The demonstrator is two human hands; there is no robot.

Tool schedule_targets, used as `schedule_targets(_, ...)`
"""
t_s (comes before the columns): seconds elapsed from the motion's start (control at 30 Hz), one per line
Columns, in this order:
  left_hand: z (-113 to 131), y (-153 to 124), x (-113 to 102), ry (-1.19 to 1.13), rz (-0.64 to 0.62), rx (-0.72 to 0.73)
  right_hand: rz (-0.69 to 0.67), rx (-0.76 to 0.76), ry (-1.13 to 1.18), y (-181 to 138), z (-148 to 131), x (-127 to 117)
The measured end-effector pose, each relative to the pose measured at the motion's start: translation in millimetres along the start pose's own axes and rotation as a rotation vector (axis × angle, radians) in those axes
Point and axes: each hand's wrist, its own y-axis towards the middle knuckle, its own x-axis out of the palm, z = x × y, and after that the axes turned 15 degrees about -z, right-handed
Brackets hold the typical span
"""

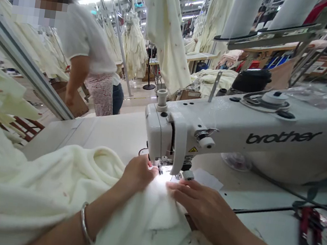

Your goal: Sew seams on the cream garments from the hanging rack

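A cream fabric piece point(160, 210) lies under the needle area of a white sewing machine point(162, 134), lit brightly by its lamp. My left hand point(139, 172), with a silver bangle at the wrist, is closed on the fabric just left of the presser foot point(162, 168). Its thumb points toward the foot, and the fingers behind are partly hidden. To the right of the foot, my right hand point(201, 202) rests on the fabric edge with its fingers stretched out. Bunched soft cream cloth point(61, 189) spreads over the table at left, beside my left forearm.
Red-handled thread snips point(311, 234) lie at the right. A clear bobbin-like disc point(236, 161) sits under the machine arm. White thread cones point(244, 14) stand behind. Beyond a metal rail point(29, 60), a person point(86, 44) stands at left; cream garments point(169, 31) hang at the back.
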Motion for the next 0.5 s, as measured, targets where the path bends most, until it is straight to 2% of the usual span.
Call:
schedule_targets(0.13, -0.4, -4.0, 7.2, -0.003, 0.048, -0.004, -0.028, -0.020, -0.004, -0.7, 8.8, -6.7)
schedule_targets(0.3, -3.9, -2.4, 8.3, 0.000, 0.050, 0.049, -0.013, 0.026, 0.077, 2.8, -7.9, 7.4)
schedule_targets(0.5, -9.3, 7.0, 0.4, -0.033, 0.010, 0.115, 0.288, 0.133, -0.014, 10.7, -30.4, 44.9)
